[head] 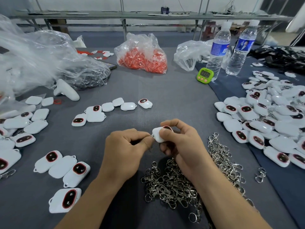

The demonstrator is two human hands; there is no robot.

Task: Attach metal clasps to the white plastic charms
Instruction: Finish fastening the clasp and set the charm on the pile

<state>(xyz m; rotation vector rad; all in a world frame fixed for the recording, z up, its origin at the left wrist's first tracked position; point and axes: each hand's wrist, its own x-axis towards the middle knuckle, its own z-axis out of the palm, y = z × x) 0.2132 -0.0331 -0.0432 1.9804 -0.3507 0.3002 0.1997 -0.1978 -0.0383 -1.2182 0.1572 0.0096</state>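
**A:** What lies on the left?

**B:** Loose charms (pixel 62 166) on the grey table (pixel 165 96). They are white, glossy and pillow-shaped, with a small loop at one corner. Those lying face up show a dark oval window ringed in red.

**A:** And the hands?

**B:** The left hand (pixel 127 146) has curled fingers, its thumb and forefinger pinching a clasp (pixel 150 136) at the corner of the held charm (pixel 157 133). The right hand (pixel 179 142) grips that charm between thumb and fingers, above the table's middle.

**A:** Further right?

**B:** A pile of silver clasps (pixel 173 184) lies under the right forearm, then a heap of charms (pixel 264 116).

**A:** What can't you make out?

**B:** The pinched clasp is nearly all hidden and only a glint of silver shows. I cannot tell whether it has passed through the loop. The right thumb covers most of the held charm, leaving only a sliver of its red rim. The heap runs off the right edge.
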